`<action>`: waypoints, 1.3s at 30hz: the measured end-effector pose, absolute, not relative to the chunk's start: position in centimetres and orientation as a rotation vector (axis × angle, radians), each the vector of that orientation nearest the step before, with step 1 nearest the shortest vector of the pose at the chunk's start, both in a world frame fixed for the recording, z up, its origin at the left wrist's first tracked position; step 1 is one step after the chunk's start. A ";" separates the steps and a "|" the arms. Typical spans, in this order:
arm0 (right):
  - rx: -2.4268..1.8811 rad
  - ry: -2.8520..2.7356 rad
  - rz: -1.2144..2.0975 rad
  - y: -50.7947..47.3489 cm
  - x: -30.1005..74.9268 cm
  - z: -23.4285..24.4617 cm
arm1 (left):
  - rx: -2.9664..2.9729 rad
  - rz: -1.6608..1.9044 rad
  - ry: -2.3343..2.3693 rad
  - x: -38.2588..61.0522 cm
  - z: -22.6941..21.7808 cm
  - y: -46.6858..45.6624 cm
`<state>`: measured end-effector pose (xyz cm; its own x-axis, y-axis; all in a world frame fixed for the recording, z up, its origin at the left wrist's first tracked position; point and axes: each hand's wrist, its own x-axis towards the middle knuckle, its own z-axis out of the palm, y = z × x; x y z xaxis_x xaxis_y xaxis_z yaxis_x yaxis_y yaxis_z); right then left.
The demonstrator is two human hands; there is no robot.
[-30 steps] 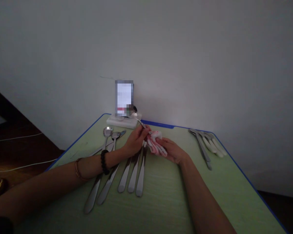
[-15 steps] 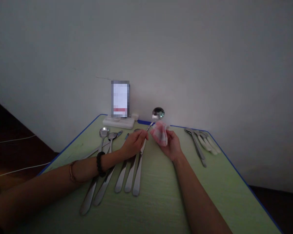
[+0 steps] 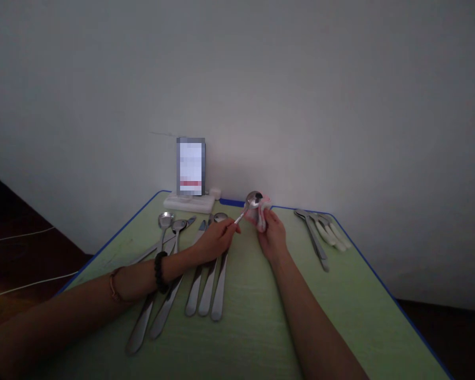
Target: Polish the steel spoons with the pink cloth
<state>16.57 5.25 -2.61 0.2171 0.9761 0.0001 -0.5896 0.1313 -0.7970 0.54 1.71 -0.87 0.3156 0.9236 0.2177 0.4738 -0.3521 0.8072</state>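
Note:
My left hand [image 3: 217, 238] is closed round the handle of a shiny metal spoon [image 3: 254, 199] with a round bowl, raised above the far part of the table. A pink and white cloth [image 3: 262, 220] is gripped in my right hand [image 3: 274, 235], with the cloth against the back and right side of the spoon's bowl. Beneath my left hand and forearm lie several metal utensils; handles of three of them [image 3: 205, 298] point toward me. Further left are a small ladle [image 3: 166, 220] and another spoon [image 3: 179, 227], partly covered by my forearm.
On the right of the green table [image 3: 257, 322] lies a group of metal utensils [image 3: 319, 248], with white-handled pieces [image 3: 332, 232] beside them. A lit, blurred phone [image 3: 190, 168] stands on a white base [image 3: 188, 203] at the back. Behind is a grey wall [image 3: 301, 95].
The spoon's bowl has come down and now lies against the cloth, which was below it before. My right hand has shifted slightly. The whole view has moved a little.

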 end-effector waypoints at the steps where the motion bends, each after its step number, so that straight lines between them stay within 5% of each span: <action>1: -0.761 -0.616 1.225 5.2 16.5 -2.6 | 1.939 0.915 1.206 0.6 -0.9 1.7; 11: -0.585 -0.562 1.437 4.0 15.5 -1.1 | 2.169 0.804 1.254 0.6 -0.8 1.6; 25: -0.930 -0.699 1.195 4.4 15.4 -2.1 | 2.416 0.376 1.441 0.8 -0.1 0.9; 39: -0.901 -0.539 1.072 4.8 15.5 -1.8 | 2.475 0.462 1.365 0.4 -0.2 0.5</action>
<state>15.52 4.84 -1.85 0.4051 0.9134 -0.0404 -0.5123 0.1902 -0.8375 0.42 0.45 -0.16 0.5032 0.8523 0.1429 0.7640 -0.5160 0.3873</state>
